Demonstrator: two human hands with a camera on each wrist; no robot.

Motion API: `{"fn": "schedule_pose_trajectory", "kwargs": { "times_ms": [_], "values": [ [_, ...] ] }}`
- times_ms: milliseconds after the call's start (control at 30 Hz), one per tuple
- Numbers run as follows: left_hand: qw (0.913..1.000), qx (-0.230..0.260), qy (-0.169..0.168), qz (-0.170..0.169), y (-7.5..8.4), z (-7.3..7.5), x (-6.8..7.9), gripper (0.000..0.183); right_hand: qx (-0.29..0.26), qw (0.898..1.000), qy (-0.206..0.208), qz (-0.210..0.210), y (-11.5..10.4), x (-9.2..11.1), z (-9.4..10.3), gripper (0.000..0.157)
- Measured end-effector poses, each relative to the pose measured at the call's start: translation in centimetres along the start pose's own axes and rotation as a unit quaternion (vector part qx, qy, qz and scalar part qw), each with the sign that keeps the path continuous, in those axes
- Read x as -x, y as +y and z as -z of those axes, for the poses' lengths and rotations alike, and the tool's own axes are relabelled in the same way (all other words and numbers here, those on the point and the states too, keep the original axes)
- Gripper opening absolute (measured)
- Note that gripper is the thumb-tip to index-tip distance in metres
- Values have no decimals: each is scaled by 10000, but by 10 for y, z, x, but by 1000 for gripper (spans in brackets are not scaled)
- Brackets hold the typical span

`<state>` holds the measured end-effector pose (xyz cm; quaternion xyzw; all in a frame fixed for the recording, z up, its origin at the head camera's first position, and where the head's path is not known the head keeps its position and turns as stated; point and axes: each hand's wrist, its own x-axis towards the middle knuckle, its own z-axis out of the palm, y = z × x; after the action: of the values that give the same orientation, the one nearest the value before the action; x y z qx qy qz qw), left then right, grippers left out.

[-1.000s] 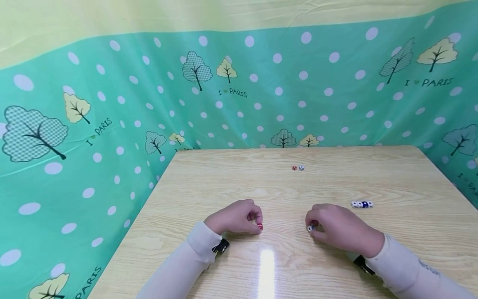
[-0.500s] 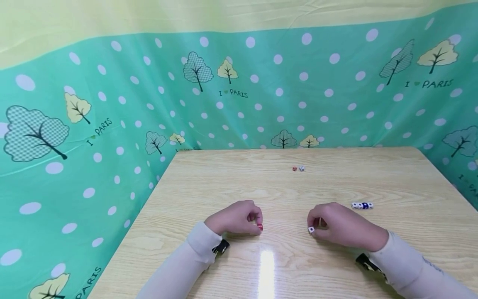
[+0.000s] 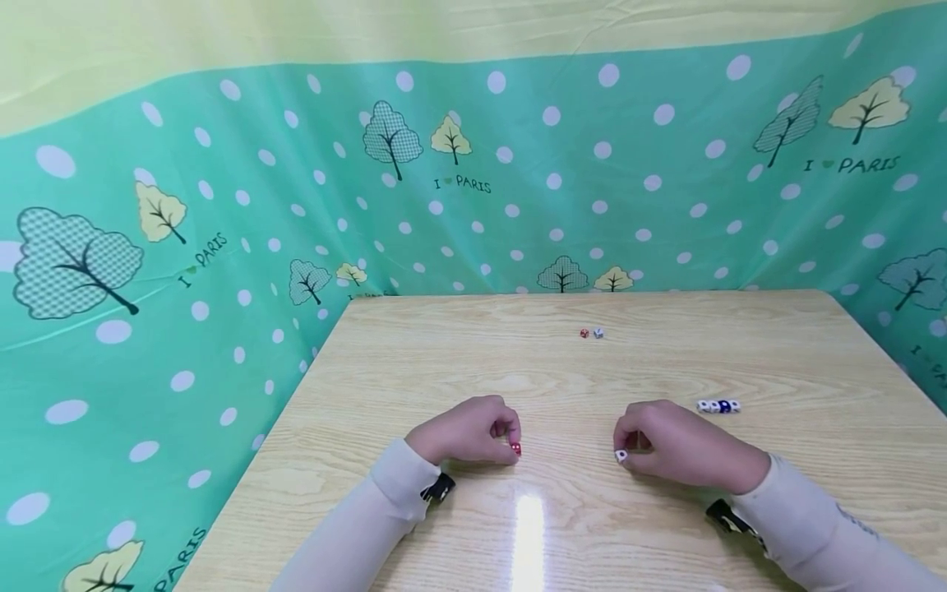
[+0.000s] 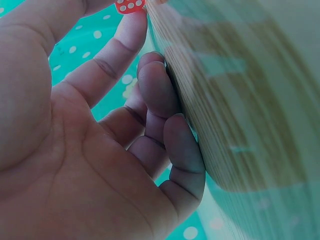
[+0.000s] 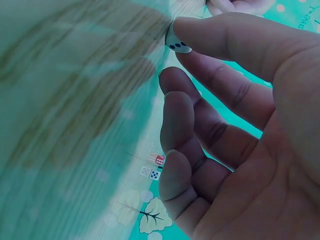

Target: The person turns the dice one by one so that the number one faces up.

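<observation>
My left hand [image 3: 469,432] pinches a red die [image 3: 515,449] with white dots between thumb and forefinger, low at the tabletop. In the left wrist view the red die [image 4: 130,5] shows at the top edge, with the other fingers curled against the wood. To the right, my right hand [image 3: 669,442] pinches a white die [image 3: 621,455] close over the table. The right wrist view shows this white die [image 5: 178,41] with dark dots, gripped between thumb and forefinger. A stretch of bare wood separates the two hands.
A row of several dice [image 3: 718,406], white with one blue, lies beyond my right hand. Farther back sit a red die [image 3: 584,334] and a white die [image 3: 598,333] side by side. Green dotted cloth [image 3: 518,189] surrounds the wooden table [image 3: 444,345].
My right hand has shifted slightly to the right, and the white die has turned in its fingertips. My left hand stays in place with the red die.
</observation>
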<state>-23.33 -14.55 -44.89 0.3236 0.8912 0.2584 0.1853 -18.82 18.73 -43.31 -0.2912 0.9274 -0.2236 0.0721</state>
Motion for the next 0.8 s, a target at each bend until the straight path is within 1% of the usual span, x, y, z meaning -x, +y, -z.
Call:
{"fn": "schedule_pose_trajectory", "kwargs": {
  "times_ms": [100,333,433,533,800],
  "values": [
    [10000,-5,-3,4,0,0,0,15,15,10000,6,26,0,0,0,18],
    [10000,24,-3,61,-1,0,0,15,232,9997,12,-121,0,0,-2,20],
    [10000,29,-6,53,-1,-1,0,15,340,9993,39,-114,-1,0,-3,21],
    [10000,14,-11,37,-1,-1,0,15,512,9986,111,-5,-4,1,-4,22],
    [10000,67,-13,14,1,1,0,14,1009,9931,383,458,-10,2,-4,20]
  ]
}}
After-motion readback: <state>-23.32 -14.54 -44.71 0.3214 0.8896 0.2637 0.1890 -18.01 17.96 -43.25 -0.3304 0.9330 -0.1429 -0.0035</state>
